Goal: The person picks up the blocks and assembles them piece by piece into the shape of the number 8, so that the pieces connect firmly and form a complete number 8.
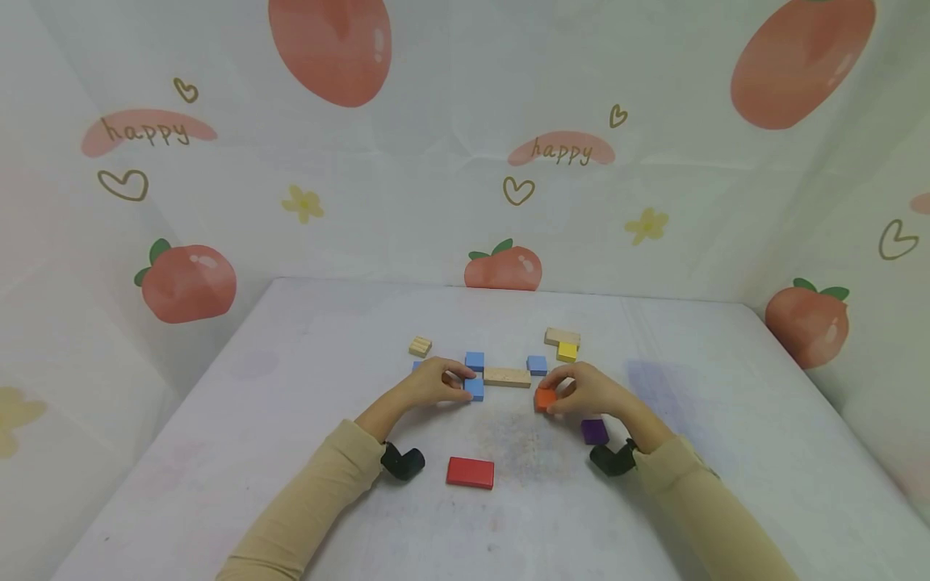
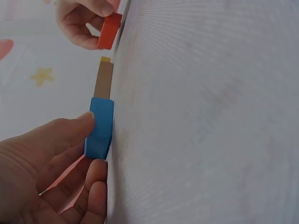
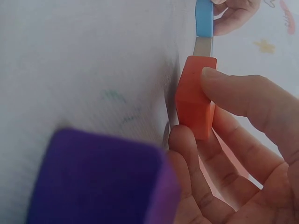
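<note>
My left hand [image 1: 433,382] holds a blue block [image 1: 475,390] between thumb and fingers at the left end of a long plain wooden block [image 1: 507,377]. In the left wrist view the thumb lies on the blue block's [image 2: 99,126] side, with fingers beneath its near end. My right hand [image 1: 592,391] pinches an orange block [image 1: 545,400] low at the table, right of the wooden block's other end. The right wrist view shows the thumb on the orange block's [image 3: 196,88] edge. Another blue block [image 1: 475,361] and a third [image 1: 537,365] stand behind the wooden one.
A purple block [image 1: 594,432] lies beside my right wrist, a red one [image 1: 471,473] nearer me. At the back are a yellow block [image 1: 567,352] against a wooden block [image 1: 563,336], and a striped wooden piece [image 1: 420,346]. A blue block [image 1: 416,366] is partly hidden behind my left hand.
</note>
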Demonstrator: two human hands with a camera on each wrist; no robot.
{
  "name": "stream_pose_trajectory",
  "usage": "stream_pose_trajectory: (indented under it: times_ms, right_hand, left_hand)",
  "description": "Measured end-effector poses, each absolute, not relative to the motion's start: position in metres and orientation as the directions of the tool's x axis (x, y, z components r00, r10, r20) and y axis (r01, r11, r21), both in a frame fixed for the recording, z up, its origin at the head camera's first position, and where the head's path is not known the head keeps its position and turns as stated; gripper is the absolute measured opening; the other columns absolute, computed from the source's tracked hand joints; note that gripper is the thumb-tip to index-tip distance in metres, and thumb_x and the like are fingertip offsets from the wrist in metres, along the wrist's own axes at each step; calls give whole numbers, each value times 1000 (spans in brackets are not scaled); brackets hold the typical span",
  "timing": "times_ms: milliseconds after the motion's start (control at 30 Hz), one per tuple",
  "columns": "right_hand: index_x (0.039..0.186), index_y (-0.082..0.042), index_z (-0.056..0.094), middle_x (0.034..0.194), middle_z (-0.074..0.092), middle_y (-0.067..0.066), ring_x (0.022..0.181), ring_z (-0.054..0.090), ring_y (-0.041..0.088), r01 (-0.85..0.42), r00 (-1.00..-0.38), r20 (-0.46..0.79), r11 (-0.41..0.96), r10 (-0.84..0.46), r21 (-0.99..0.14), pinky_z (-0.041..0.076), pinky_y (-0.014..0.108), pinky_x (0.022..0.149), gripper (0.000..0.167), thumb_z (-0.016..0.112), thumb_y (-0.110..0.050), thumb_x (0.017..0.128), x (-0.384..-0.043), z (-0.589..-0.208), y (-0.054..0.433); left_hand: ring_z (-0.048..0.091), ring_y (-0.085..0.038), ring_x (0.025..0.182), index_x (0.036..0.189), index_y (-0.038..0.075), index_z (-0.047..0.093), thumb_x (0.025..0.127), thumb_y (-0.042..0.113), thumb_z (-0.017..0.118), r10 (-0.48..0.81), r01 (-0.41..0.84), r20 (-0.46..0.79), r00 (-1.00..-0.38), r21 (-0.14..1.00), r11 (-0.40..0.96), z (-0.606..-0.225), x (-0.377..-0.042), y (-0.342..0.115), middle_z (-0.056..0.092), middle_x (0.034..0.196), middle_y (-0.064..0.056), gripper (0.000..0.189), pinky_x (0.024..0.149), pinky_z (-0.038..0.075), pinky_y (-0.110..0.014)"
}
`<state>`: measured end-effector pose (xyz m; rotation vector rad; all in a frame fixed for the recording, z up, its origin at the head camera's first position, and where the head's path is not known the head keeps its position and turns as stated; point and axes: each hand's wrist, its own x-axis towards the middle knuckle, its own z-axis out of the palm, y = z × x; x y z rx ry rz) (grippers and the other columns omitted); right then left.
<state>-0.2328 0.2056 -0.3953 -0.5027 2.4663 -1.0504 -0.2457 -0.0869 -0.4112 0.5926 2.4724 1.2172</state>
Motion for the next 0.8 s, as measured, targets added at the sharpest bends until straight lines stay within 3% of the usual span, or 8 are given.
stream_pose_trajectory:
  times_ms: [533,800]
  right_hand:
    - [109,-1,66,113,63,19,96,66,30,-224,-846,-194,662,-496,-715,54,38,82,34,73,-10,77,-238,-394,202]
    - [109,-2,66,111,64,17,96,65,27,-201,-855,-212,679,-474,-706,54,35,80,35,74,-11,77,-241,-396,201]
  left_hand:
    - [55,-10,76,112,3,66,80,12,72,489,211,-113,-865,801,560,-408,-243,-86,65,104,-12,34,59,42,-19]
    - [54,-9,76,112,2,66,80,11,72,490,207,-115,-864,807,553,-411,-245,-86,65,104,-12,34,59,42,-19]
